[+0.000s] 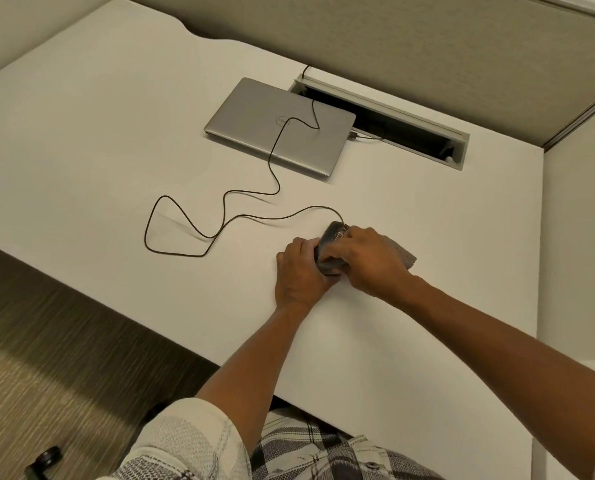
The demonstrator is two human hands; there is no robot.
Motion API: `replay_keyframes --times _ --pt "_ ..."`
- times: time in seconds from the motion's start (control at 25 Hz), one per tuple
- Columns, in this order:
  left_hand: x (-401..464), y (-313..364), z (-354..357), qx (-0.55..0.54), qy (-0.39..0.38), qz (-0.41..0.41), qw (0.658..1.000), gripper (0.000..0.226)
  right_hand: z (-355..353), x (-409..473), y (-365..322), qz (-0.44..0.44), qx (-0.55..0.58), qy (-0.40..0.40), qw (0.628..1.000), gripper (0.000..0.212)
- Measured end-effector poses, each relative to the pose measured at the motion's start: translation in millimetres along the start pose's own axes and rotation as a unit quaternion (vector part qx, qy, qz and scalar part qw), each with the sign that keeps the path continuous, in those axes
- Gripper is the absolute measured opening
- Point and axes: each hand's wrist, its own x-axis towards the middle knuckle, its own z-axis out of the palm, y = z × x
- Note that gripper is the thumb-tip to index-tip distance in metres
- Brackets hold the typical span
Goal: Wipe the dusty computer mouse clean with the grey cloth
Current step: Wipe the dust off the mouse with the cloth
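A dark wired computer mouse (331,234) rests on the white desk (116,140) right of centre. My left hand (298,271) grips its left side and holds it steady. My right hand (368,259) lies over the top and right of the mouse, pressing the grey cloth (401,252) against it. Only a corner of the cloth shows, poking out to the right under my palm. Most of the mouse body is hidden by both hands. Its dark cord (220,202) loops across the desk toward the back.
A shut silver laptop (278,126) lies at the back with the cord running over its lid. Behind it is an open cable slot (379,116) in the desk. Partition walls stand behind and to the right. The desk's front edge runs diagonally near my lap.
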Motion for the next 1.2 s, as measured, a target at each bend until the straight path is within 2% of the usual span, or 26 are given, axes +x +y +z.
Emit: replay_keyframes --times 0.12,0.32,0.56,0.8,1.04,1.2 --pt "-0.9 1.8 -0.2 0.008 0.011 0.005 1.0 0.07 -3.3 -19.3 22.1 -0.022 -0.037 -0.027 0.999 0.021" --pt "-0.7 1.3 -0.4 0.019 0.004 -0.001 1.0 0.067 -12.3 3.4 39.8 0.075 -0.038 0.064 0.994 0.029" --pt "-0.7 1.4 2.4 0.033 0.01 -0.003 0.999 0.058 5.8 16.2 -1.1 0.011 -0.028 0.052 0.998 0.022" --pt "-0.3 3.9 0.4 0.018 0.017 -0.002 1.0 0.061 0.8 -8.6 17.8 -0.017 -0.04 0.013 0.999 0.026" --pt "-3.0 3.8 -6.8 0.028 -0.002 0.02 0.999 0.069 -19.5 15.6 25.3 0.155 0.016 0.087 0.984 0.024" --pt "-6.4 -2.0 -7.8 0.001 -0.001 0.039 0.999 0.06 -22.6 31.2 25.9 0.245 0.099 0.13 0.956 0.031"
